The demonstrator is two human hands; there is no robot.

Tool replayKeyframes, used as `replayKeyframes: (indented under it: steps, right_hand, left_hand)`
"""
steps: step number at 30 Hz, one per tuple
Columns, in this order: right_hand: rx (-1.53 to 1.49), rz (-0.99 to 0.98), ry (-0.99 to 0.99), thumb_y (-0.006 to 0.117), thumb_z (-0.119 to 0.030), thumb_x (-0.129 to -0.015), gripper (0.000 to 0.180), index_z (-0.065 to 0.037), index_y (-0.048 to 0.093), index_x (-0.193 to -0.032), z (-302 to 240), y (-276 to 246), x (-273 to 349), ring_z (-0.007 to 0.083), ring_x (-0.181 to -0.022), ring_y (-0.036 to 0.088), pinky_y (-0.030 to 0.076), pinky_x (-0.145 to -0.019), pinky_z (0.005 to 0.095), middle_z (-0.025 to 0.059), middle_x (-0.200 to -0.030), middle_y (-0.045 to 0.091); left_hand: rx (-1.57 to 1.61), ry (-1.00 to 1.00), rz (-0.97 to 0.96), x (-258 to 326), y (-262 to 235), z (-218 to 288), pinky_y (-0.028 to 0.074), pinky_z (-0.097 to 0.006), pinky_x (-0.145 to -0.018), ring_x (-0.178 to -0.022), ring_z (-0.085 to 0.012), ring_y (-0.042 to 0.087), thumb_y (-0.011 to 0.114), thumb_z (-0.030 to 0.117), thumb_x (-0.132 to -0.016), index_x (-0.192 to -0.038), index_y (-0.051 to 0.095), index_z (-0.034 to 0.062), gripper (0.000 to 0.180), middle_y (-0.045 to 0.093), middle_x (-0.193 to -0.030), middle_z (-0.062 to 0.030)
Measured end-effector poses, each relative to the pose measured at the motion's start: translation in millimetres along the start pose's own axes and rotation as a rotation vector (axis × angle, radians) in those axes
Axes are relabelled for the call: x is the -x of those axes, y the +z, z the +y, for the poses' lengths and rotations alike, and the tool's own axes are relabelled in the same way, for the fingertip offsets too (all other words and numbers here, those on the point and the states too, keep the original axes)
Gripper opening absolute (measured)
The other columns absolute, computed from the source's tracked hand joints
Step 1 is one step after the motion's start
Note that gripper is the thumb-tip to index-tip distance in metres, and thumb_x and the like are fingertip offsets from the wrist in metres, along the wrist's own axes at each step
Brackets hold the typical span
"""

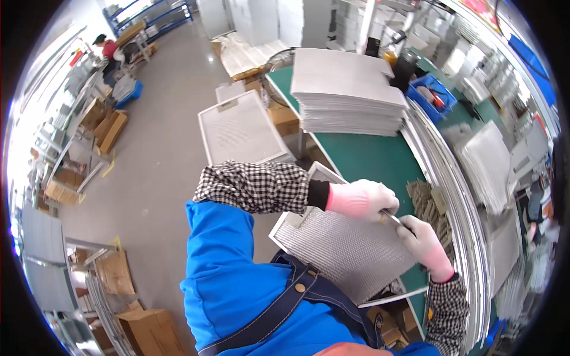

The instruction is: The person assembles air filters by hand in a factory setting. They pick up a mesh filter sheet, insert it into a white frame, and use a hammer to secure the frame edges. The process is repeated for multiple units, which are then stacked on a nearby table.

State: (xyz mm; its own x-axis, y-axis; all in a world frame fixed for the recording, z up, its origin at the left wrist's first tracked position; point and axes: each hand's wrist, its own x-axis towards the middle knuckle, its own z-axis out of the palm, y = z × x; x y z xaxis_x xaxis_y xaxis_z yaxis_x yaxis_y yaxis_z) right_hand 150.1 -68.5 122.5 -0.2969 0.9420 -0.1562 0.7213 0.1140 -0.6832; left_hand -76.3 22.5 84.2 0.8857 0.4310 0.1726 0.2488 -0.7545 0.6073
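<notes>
A silvery mesh panel point(356, 255) lies tilted in front of my body, over the near edge of the green table, with pale frame bars along some of its sides. My left hand point(365, 200), in a white glove with a pink cuff, reaches across the panel's far side, fingers curled closed. My right hand point(420, 238), gloved alike, is closed close beside it. Between the two hands shows a short, thin metal strip point(393, 219); both sets of fingers pinch at it. What else the left fingers cover is hidden.
A tall stack of pale sheets point(350, 89) stands on the green table point(362, 155). Long metal profiles point(457, 196) run along the right, beside a pile of short grey strips point(426, 204). A framed panel point(240, 127) stands left. A blue bin point(432, 98) sits behind; a person point(108, 56) works far left.
</notes>
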Motion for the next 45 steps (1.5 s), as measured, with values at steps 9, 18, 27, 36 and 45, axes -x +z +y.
replayKeyframes:
  steps: [9, 18, 27, 36, 45]
  right_hand:
    - [0.057, -0.239, 0.012, 0.048, -0.02, -0.103, 0.024, 0.004, 0.052, -0.099, -6, -5, -3, 0.0353, -0.066, 0.052, 0.046, -0.068, 0.0398, 0.0227, -0.073, 0.053]
    - [-0.021, -0.139, 0.104, 0.057, -0.016, -0.096, 0.021, 0.004, 0.057, -0.103, 7, -11, 30, 0.0191, -0.07, 0.058, 0.048, -0.069, 0.0357, 0.0151, -0.074, 0.059]
    - [0.026, -0.106, 0.164, 0.066, -0.011, -0.088, 0.022, 0.005, 0.061, -0.103, 0, -12, 29, 0.0154, -0.07, 0.057, 0.049, -0.07, 0.0333, 0.0148, -0.076, 0.062]
    - [0.124, -0.182, 0.22, 0.065, -0.011, -0.09, 0.022, 0.004, 0.06, -0.105, 15, -32, 42, 0.0247, -0.067, 0.064, 0.05, -0.065, 0.0353, 0.0201, -0.073, 0.062]
    - [-0.11, 0.052, 0.27, 0.053, -0.015, -0.1, 0.018, 0.003, 0.052, -0.098, 36, -14, 87, 0.0137, -0.066, 0.044, 0.041, -0.062, 0.0313, 0.007, -0.071, 0.044]
  left_hand:
    - [0.065, 0.021, -0.189, 22, -37, 6, 0.056, -0.039, -0.078, -0.089, -0.0309, 0.071, 0.069, 0.029, -0.089, -0.112, 0.071, 0.0075, 0.031, 0.073, -0.098, -0.0123]
    - [-0.439, 0.043, 0.047, 30, -28, -7, 0.055, -0.043, -0.056, -0.063, -0.0287, 0.069, 0.064, 0.038, -0.093, -0.089, 0.064, 0.0121, 0.026, 0.066, -0.07, -0.0056]
    - [-0.441, 0.228, -0.084, -14, 0, 17, 0.057, -0.042, -0.071, -0.08, -0.0296, 0.072, 0.065, 0.034, -0.091, -0.093, 0.064, 0.0067, 0.028, 0.069, -0.082, -0.0093]
    - [-0.166, 0.005, -0.147, -19, 16, 17, 0.057, -0.046, -0.071, -0.081, -0.0348, 0.071, 0.066, 0.036, -0.093, -0.1, 0.065, 0.0098, 0.027, 0.071, -0.086, -0.0127]
    - [-0.048, 0.149, -0.013, -41, 40, 15, 0.056, -0.044, -0.075, -0.084, -0.0311, 0.071, 0.072, 0.031, -0.085, -0.097, 0.072, 0.011, 0.024, 0.069, -0.085, -0.0078]
